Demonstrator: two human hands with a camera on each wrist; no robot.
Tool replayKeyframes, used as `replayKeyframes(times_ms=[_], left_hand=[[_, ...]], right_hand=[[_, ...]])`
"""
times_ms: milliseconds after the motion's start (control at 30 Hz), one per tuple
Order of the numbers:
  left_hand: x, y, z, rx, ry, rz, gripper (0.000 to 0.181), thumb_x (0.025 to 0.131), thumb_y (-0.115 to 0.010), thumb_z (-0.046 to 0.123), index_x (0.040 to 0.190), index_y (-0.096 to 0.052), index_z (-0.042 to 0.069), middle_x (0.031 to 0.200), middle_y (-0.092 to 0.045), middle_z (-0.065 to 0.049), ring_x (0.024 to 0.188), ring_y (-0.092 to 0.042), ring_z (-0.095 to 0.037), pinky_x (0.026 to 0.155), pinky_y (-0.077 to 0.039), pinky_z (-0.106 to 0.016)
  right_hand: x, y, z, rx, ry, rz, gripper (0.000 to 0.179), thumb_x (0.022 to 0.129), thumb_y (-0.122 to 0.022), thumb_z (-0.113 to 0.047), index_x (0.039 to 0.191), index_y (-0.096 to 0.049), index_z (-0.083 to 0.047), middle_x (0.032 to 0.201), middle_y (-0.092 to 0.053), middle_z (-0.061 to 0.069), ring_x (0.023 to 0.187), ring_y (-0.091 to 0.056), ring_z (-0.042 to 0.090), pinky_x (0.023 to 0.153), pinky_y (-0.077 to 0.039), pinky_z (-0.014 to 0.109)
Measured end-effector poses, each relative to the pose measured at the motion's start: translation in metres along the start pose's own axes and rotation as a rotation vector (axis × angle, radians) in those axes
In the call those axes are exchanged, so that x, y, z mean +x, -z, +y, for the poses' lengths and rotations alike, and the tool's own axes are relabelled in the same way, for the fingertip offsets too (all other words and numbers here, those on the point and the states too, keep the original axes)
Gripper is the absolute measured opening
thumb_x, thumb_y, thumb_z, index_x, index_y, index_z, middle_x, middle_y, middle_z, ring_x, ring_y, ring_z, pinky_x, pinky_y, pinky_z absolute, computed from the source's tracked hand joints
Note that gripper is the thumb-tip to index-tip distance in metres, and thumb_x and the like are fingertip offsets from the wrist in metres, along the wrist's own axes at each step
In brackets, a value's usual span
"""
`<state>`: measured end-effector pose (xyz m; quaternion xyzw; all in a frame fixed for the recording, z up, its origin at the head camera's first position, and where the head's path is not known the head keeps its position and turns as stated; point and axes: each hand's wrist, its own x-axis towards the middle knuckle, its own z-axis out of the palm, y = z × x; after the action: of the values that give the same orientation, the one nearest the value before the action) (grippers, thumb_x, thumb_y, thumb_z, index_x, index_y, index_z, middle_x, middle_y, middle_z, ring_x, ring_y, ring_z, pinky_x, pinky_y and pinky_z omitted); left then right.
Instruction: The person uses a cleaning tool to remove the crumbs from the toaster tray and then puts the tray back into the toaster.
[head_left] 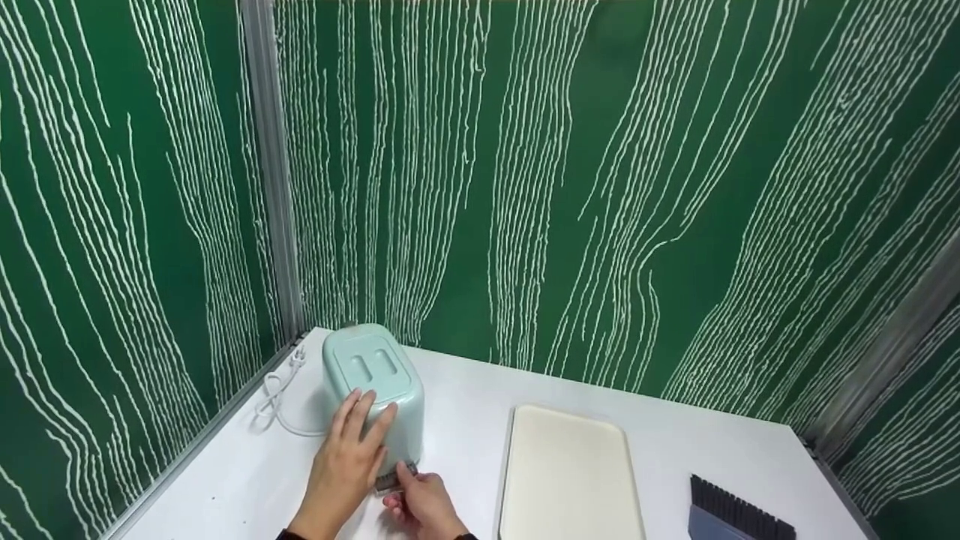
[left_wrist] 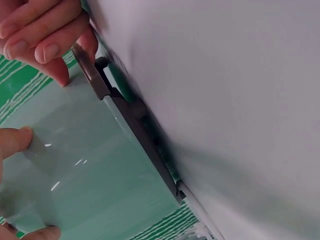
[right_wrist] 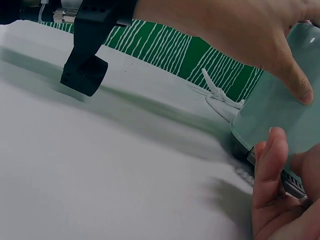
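Observation:
A mint-green toaster [head_left: 375, 375] with a covered top stands at the left of the white table. My left hand [head_left: 337, 466] lies against its near side with fingers spread, the fingertips reaching the top edge. At the toaster's bottom near edge, a dark grey crumb tray [head_left: 388, 482] sticks out. My right hand [head_left: 426, 499] pinches the end of this tray between thumb and fingers. In the left wrist view the tray's end [left_wrist: 91, 74] juts from the dark base, close over the table. The right wrist view shows the right fingers [right_wrist: 270, 175] at the base's corner, partly covering the tray.
A white power cord [head_left: 279, 409] with its plug lies looped left of the toaster. Right of the toaster is a cream rectangular tray [head_left: 570, 472]. A brush with black bristles [head_left: 739, 506] lies at the front right. Green walls [head_left: 465, 187] with white lines enclose the table.

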<state>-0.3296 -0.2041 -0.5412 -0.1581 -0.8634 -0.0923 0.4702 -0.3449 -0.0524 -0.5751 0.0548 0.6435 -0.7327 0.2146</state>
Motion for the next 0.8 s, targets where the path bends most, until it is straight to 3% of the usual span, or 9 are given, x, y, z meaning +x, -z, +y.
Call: replayKeyframes(times_ms=[233,467,667,800], left_hand=[[0.0002,0.0003,-0.0011,-0.009,0.009,-0.004,0.078,0.071,-0.097,0.012,0.142,-0.065,0.020,0.148,-0.058,-0.017,0.143,-0.051,-0.041,0.108,-0.059,-0.051],[-0.0015,0.0017,-0.0029,-0.004,0.014,-0.001,0.078,0.071,-0.097,0.013,0.142,-0.065,0.020,0.148,-0.058,-0.018,0.142,-0.051,-0.042,0.107,-0.059,-0.052],[-0.0004,0.0019,-0.0018,0.013,0.004,0.001,0.077,0.071,-0.097,0.012,0.141,-0.066,0.019,0.146,-0.058,-0.017,0.141,-0.052,-0.041,0.105,-0.060,-0.049],[0.0001,0.0009,-0.0002,0.008,-0.001,-0.002,0.077,0.071,-0.096,0.012,0.141,-0.066,0.019,0.146,-0.058,-0.018,0.141,-0.052,-0.042,0.106,-0.060,-0.050]], right_hand=[[0.0012,-0.0047,0.0009,-0.111,0.031,0.102,0.029,0.111,-0.060,-0.026,0.096,-0.063,-0.002,0.060,-0.062,-0.006,0.051,-0.056,0.000,0.050,-0.048,0.013],[0.0008,-0.0018,0.0035,-0.301,0.070,0.174,0.030,0.107,-0.067,-0.028,0.092,-0.059,-0.003,0.059,-0.066,-0.003,0.050,-0.064,0.002,0.048,-0.050,0.014],[0.0003,0.0024,0.0028,-0.308,0.107,0.198,0.020,0.100,-0.070,-0.019,0.093,-0.060,-0.003,0.066,-0.073,0.004,0.050,-0.068,0.005,0.049,-0.056,0.017],[-0.0014,0.0039,0.0021,-0.336,0.145,0.211,0.016,0.097,-0.072,-0.015,0.091,-0.060,-0.007,0.067,-0.071,0.002,0.051,-0.066,0.005,0.048,-0.053,0.017]])
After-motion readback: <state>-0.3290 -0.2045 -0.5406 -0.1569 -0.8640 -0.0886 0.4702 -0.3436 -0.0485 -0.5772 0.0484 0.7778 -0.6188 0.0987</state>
